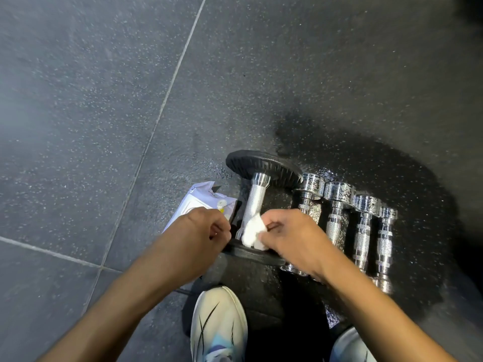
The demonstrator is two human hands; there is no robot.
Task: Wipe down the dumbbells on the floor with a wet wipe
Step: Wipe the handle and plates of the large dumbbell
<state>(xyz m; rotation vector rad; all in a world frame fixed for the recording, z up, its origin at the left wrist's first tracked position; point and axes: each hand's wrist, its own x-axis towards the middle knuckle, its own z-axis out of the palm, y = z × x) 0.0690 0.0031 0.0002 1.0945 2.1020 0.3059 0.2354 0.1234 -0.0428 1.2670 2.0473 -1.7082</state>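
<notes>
A big dumbbell with black rubber ends and a knurled steel handle [253, 202] lies on the dark floor, one end [264, 167] far, the other near my hands. My right hand [292, 239] grips a crumpled white wet wipe [252, 232] and holds it against the handle's near end. My left hand [201, 236] has curled fingers at the rim of the near black end [251, 256]; whether they grasp the rim is hidden. To the right lie several small chrome dumbbells [362, 226] side by side.
A white pack of wet wipes [198, 202] lies on the floor left of the big dumbbell, partly under my left hand. My two pale shoes [218, 325] stand at the bottom edge. The floor around the dumbbells looks wet. Grey rubber tiles with pale seams [167, 92] stretch away.
</notes>
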